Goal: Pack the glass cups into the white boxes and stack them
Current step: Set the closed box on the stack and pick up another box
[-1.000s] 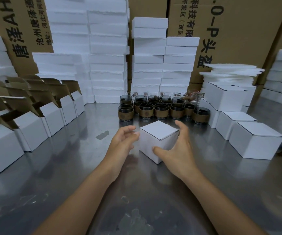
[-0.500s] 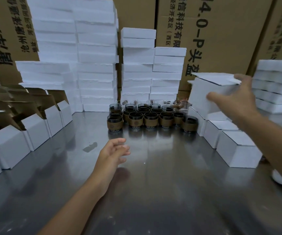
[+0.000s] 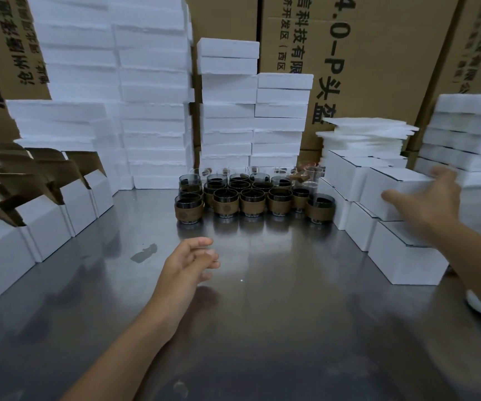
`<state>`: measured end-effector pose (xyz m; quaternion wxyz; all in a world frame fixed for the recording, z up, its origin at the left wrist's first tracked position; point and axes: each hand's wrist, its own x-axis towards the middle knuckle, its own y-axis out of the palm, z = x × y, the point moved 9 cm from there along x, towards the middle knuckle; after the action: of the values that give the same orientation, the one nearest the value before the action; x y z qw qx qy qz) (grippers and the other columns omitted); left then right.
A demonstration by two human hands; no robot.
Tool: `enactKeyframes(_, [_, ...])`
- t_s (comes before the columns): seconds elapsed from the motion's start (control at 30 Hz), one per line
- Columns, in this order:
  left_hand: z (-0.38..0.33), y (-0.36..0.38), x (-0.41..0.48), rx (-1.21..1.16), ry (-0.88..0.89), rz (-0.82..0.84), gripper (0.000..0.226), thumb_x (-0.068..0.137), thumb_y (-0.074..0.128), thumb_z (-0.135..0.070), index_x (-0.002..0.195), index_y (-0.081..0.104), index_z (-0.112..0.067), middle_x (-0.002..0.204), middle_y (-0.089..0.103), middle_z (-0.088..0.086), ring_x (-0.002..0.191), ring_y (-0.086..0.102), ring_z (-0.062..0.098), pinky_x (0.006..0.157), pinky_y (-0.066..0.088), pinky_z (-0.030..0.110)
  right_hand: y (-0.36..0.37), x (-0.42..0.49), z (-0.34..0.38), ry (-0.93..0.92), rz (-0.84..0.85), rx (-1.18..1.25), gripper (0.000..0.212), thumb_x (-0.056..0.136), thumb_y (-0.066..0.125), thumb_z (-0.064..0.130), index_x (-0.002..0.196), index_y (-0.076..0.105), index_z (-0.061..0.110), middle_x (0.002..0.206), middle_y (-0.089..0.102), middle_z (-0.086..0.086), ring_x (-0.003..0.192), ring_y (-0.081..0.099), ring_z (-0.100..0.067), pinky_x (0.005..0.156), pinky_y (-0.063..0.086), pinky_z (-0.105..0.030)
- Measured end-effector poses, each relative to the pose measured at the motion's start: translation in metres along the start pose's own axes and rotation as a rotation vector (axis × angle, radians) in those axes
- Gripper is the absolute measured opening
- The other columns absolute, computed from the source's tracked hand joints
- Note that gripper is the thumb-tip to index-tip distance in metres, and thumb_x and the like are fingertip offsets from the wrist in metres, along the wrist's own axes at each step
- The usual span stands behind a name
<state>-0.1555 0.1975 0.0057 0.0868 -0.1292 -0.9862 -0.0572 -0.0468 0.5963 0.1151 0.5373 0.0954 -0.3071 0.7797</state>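
Several dark glass cups (image 3: 252, 198) with brown sleeves stand grouped at the back middle of the steel table (image 3: 276, 328). My right hand (image 3: 427, 201) grips a closed white box (image 3: 389, 183) at the right; it rests on top of the lower row of closed white boxes (image 3: 404, 261). The thumb lies on the box's front face and the fingers reach over its far edge. My left hand (image 3: 190, 261) hovers over the table's middle, fingers loosely curled and holding nothing.
Open white boxes (image 3: 45, 224) with raised brown flaps line the left edge. White foam blocks (image 3: 152, 111) are piled high behind the cups and at the far right. Thin foam sheets (image 3: 366, 134) lie behind the closed boxes. Large cardboard cartons (image 3: 378, 68) form the back wall.
The closed box left the table's middle: my right hand carried it right and lowered it onto the row of closed boxes. My left hand let go and stayed near the middle.
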Motion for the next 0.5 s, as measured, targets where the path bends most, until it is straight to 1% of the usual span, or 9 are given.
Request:
enactKeyframes(0.13, [-0.002,0.001,-0.001,-0.002,0.006,0.011,0.016,0.09,0.055,-0.01,0.104,0.06,-0.016,0.087,0.066,0.005,0.081,0.066,0.01,0.079,0.05,0.028,0.005,-0.001,-0.002,-0.006,0.024,-0.022,0.077,0.072,0.08,0.028,0.132,0.034,0.013,0.139,0.032,-0.017,0.126,0.038,-0.034,0.103,0.032,-0.04])
enactKeyframes(0.23, [-0.003,0.002,-0.002,-0.003,0.001,0.017,0.016,0.09,0.055,-0.009,0.104,0.06,-0.016,0.088,0.066,0.006,0.08,0.066,0.009,0.08,0.049,0.029,0.007,0.0,-0.002,0.029,0.083,-0.066,0.083,0.07,0.081,0.032,0.134,0.032,0.012,0.141,0.029,-0.017,0.125,0.038,-0.035,0.104,0.033,-0.042])
enactKeyframes(0.33, [-0.005,0.003,-0.004,-0.002,0.003,0.022,0.016,0.09,0.055,-0.009,0.104,0.06,-0.016,0.088,0.066,0.004,0.08,0.066,0.008,0.081,0.049,0.029,0.006,-0.001,0.01,0.023,0.128,-0.125,0.09,0.069,0.082,0.03,0.138,0.028,0.007,0.144,0.025,-0.019,0.132,0.029,-0.034,0.108,0.028,-0.041])
enactKeyframes(0.37, [-0.005,0.003,-0.004,-0.001,0.003,0.023,0.016,0.09,0.055,-0.009,0.104,0.06,-0.016,0.087,0.066,0.003,0.08,0.066,0.007,0.08,0.049,0.028,0.002,-0.003,0.021,-0.026,0.108,-0.154,0.089,0.07,0.082,0.029,0.138,0.029,0.006,0.144,0.024,-0.02,0.134,0.026,-0.033,0.109,0.025,-0.039])
enactKeyframes(0.43, [-0.007,0.003,-0.005,-0.003,0.006,0.026,0.016,0.09,0.055,-0.009,0.103,0.06,-0.017,0.086,0.065,0.002,0.078,0.066,0.006,0.079,0.049,0.027,-0.002,-0.013,0.054,-0.207,0.054,-0.191,0.081,0.073,0.079,0.025,0.137,0.032,0.006,0.142,0.026,-0.02,0.135,0.023,-0.031,0.109,0.023,-0.038])
enactKeyframes(0.5, [-0.008,0.004,-0.006,-0.007,0.01,0.03,0.015,0.091,0.054,-0.008,0.101,0.059,-0.018,0.084,0.064,0.001,0.075,0.065,0.004,0.077,0.048,0.026,0.002,-0.033,0.089,-0.393,0.05,-0.159,0.071,0.078,0.073,0.022,0.136,0.035,0.011,0.14,0.03,-0.015,0.133,0.026,-0.026,0.108,0.025,-0.035])
